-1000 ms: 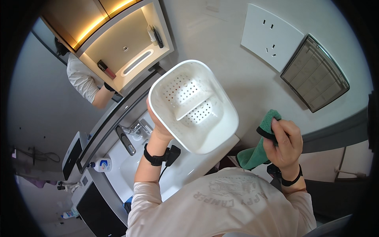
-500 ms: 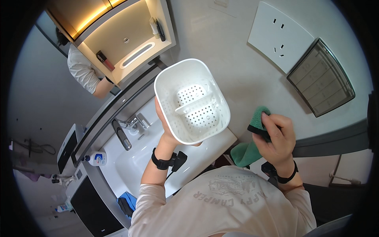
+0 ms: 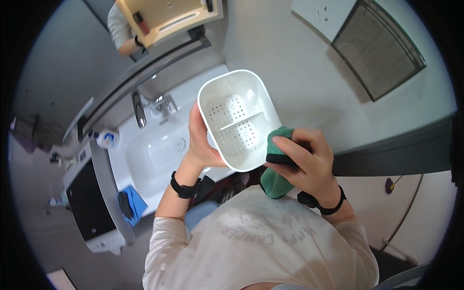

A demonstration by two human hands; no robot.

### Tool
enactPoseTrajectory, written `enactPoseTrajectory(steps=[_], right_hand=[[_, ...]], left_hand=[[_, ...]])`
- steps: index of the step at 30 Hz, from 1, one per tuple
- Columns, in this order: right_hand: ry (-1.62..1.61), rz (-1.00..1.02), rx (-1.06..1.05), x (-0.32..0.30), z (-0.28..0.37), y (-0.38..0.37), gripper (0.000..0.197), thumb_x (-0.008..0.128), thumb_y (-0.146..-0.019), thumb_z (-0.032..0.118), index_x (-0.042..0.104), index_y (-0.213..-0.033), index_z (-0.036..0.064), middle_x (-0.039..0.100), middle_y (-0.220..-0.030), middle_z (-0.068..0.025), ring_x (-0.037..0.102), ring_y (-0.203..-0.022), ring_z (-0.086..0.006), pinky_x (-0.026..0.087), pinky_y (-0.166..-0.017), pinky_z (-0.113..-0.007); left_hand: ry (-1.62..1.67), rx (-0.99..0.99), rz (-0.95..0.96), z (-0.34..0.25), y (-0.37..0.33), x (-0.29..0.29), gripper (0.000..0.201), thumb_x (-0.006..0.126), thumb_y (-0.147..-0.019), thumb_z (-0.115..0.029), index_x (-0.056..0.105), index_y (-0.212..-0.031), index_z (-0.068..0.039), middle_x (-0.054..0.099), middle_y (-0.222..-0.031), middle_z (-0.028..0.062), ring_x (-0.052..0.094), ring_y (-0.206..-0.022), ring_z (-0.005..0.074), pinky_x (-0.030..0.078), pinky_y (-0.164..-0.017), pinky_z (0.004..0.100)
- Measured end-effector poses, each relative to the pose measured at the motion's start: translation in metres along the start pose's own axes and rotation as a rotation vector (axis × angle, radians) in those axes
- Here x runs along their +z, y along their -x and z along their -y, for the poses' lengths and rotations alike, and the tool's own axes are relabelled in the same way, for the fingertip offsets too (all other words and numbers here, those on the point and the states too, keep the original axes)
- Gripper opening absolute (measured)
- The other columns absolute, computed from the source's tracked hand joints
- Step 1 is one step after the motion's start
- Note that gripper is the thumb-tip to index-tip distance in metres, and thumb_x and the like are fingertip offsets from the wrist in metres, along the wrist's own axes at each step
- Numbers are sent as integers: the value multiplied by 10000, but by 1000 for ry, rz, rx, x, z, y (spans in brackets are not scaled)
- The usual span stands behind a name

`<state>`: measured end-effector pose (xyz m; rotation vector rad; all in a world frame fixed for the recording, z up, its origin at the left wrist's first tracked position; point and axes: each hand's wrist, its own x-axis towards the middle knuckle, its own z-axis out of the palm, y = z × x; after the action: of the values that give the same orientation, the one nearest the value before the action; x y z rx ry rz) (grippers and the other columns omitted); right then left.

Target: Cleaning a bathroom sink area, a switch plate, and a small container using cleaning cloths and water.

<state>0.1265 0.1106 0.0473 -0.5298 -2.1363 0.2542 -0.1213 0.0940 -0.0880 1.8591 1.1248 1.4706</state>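
Observation:
My left hand grips a white plastic storage box by its left side and near corner. The box is tilted so its inside faces me; a low divider crosses it and the bottom is dotted with drain holes. In my right hand a green cloth with a black edge is bunched between thumb and fingers, its loose end hanging below. The cloth is at the box's lower right rim; I cannot tell whether it is pressing on the wall.
Left of the box is a white washbasin with a chrome faucet. A white bottle and a blue cloth lie along its left side. A lit shelf and a dark translucent cover are on the walls.
My right hand has brought the green cloth leftward, from well clear of the box to its rim. The box has turned slightly in my left hand, and the whole view has shifted.

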Motion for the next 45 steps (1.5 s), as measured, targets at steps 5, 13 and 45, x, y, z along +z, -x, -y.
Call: enactPoseTrajectory(steps=[5,13,45], right_hand=[[-50,128,-75,-13,-14,33,318,712,-597,28,678,-894,138,456,-865,-36,543,-666,-200,459,-526,-307],[-78,252,35,9,-25,69,349,736,-584,25,662,-876,200,458,-876,2,538,-696,-182,460,-552,-322],[-414,738,-52,247,-1,-47,306,729,-751,198,660,-1039,122,579,-862,-72,587,-727,-245,481,-642,-330]], left_hand=[[-269,35,-199,-31,33,40,1336,919,-485,-330,34,-1454,-82,326,-1414,217,431,-1260,336,392,-1026,440],[-642,-332,-344,-82,131,55,1065,836,-663,-258,158,-1467,-100,397,-1389,193,452,-1244,326,396,-1001,405],[1607,-705,-999,76,186,-86,527,388,-924,-511,494,-1244,-106,569,-1147,125,597,-940,322,541,-740,414]])
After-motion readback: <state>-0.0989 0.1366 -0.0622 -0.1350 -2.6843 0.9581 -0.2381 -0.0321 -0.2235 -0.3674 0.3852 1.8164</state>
